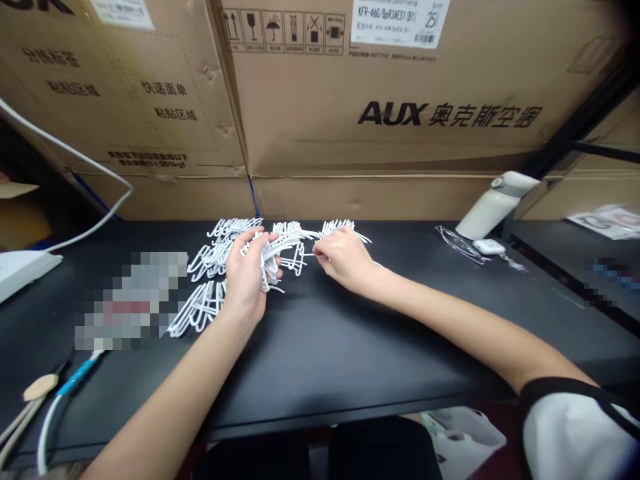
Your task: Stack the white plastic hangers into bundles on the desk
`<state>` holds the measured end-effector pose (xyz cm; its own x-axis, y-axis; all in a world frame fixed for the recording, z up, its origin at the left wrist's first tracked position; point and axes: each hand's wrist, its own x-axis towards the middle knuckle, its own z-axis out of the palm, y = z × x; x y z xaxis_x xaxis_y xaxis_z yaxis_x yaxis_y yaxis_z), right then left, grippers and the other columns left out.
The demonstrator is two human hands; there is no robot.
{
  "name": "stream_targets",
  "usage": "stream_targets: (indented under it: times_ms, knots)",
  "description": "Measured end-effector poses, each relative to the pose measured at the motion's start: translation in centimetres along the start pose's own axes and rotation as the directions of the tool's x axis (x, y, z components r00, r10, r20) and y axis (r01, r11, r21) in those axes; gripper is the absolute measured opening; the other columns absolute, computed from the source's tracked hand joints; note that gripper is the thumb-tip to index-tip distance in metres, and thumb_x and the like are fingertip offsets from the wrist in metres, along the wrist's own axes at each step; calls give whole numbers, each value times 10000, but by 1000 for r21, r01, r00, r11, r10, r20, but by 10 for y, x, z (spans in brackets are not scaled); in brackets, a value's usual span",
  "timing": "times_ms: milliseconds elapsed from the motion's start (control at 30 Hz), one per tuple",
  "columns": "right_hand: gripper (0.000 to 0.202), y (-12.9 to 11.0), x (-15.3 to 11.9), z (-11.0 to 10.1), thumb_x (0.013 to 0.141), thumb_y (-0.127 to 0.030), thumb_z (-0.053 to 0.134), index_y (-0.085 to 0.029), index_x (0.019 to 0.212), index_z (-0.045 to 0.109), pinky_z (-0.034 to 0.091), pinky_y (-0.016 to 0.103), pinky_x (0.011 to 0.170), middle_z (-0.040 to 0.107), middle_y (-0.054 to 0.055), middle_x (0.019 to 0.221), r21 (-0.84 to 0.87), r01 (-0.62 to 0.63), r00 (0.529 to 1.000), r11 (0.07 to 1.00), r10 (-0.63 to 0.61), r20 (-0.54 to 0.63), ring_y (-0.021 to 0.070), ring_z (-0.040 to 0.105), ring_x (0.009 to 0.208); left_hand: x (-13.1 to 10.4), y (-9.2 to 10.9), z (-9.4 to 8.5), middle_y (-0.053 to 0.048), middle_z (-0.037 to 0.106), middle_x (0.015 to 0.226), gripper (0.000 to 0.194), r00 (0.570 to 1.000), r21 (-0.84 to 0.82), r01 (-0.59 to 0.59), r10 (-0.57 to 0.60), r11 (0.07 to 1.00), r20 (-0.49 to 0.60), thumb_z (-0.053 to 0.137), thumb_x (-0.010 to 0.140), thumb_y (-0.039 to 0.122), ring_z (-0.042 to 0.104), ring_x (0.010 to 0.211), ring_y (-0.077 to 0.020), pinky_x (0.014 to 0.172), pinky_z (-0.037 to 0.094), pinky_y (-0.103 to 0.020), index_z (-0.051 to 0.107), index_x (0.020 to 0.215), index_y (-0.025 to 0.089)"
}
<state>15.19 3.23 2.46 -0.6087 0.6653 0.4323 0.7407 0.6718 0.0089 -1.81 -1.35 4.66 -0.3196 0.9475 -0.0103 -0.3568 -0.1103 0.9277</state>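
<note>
Left hand (246, 275) clamped in a grip around a bunch of white wire hooks (274, 257), lifted just above the black tabletop (320, 360). Right hand (343, 259) pinched shut on one hook's end. More hooks (200, 308) spread beside, before cardboard boxes (380, 100).

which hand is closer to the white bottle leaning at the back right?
Right. The right hand is at the middle of the table among the white hooks, left of the white bottle. The left hand, gripping a bunch of hooks, is farther left.
</note>
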Motion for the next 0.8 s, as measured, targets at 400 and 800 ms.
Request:
stream_targets:
  times_ms: [400, 800]
  knots:
    - [17, 36, 11, -69, 662, -167, 723, -160, 648, 715, 497, 302, 608, 697, 25, 643, 644, -127, 950, 755, 278, -139, 173, 648, 615, -6, -9, 2, -27, 601, 882, 293, 994, 228, -97, 82, 969, 76, 680, 733, 275, 569, 524, -98, 381, 425, -173, 575, 1000, 218]
    - [156, 35, 9, -73, 629, -256, 770, -127, 704, 726, 531, 251, 589, 711, 48, 674, 788, -212, 977, 577, 151, 153, 151, 661, 625, -5, -14, 1, -45, 632, 957, 321, 986, 253, -88, 48, 964, 159, 666, 765, 345, 556, 507, -87, 353, 424, -180, 562, 1041, 219]
